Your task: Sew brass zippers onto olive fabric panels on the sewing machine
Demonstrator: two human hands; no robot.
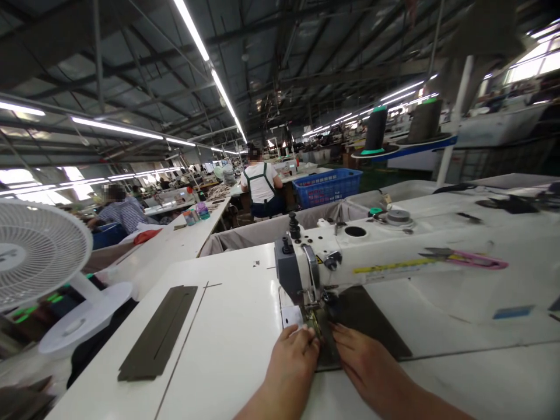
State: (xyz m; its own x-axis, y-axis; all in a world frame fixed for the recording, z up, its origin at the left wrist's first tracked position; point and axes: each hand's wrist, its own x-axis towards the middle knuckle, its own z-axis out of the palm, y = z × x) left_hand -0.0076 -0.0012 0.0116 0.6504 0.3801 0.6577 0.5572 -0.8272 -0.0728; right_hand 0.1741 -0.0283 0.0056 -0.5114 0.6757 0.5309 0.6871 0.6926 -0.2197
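A dark olive fabric piece (374,321) lies under the head of a white sewing machine (326,262), with a narrow folded strip near the presser foot (314,306). My left hand (294,357) is at the left edge of the fabric, fingers bent and pressed together on it just in front of the foot. My right hand (371,363) rests on the fabric to the right of the strip, its fingers stretched out and lying flat. The needle point and the left fingertips' exact grip are hard to make out.
Stacked olive fabric pieces (160,332) lie on the white table (227,326) at left. A white fan (83,315) stands beyond the left edge. Pink-handled snips (479,261) rest on the machine arm. Behind are a blue basket (328,188), thread cones (376,131) and seated co-workers.
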